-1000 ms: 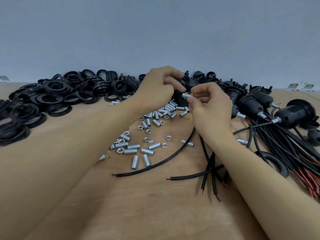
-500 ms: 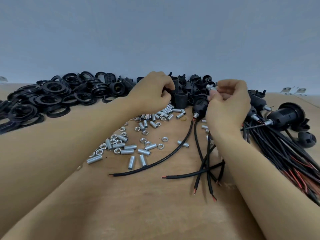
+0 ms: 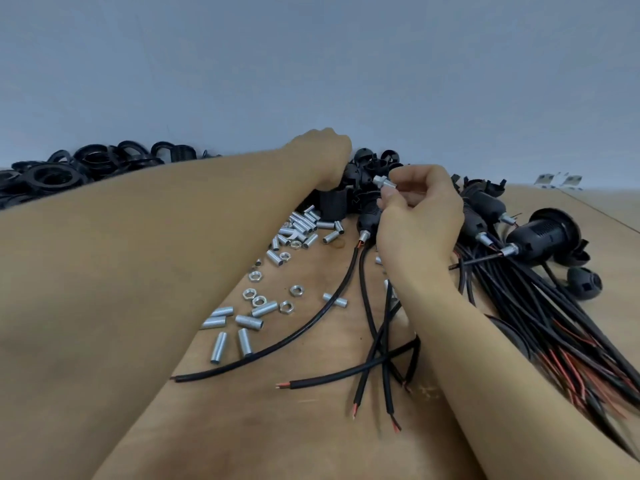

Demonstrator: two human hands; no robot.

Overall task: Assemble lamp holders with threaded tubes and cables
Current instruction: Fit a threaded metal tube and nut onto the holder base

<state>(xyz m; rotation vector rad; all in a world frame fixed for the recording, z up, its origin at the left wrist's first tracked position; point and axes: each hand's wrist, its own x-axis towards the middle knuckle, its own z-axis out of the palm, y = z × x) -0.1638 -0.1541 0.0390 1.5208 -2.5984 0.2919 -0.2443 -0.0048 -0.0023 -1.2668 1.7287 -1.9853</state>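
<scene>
A threaded tube with a nut on it is pinched by the right hand, just above the lamp-holder pile; left hand reaches into that pile, finger state cannot be told; risk: cross-threading if the tube is offered tilted.

A short silver threaded tube with a nut on its end was pinched level above the loose black cables. Left of those cables lay scattered tubes and nuts; behind them stood black lamp holders (several already wired).
</scene>
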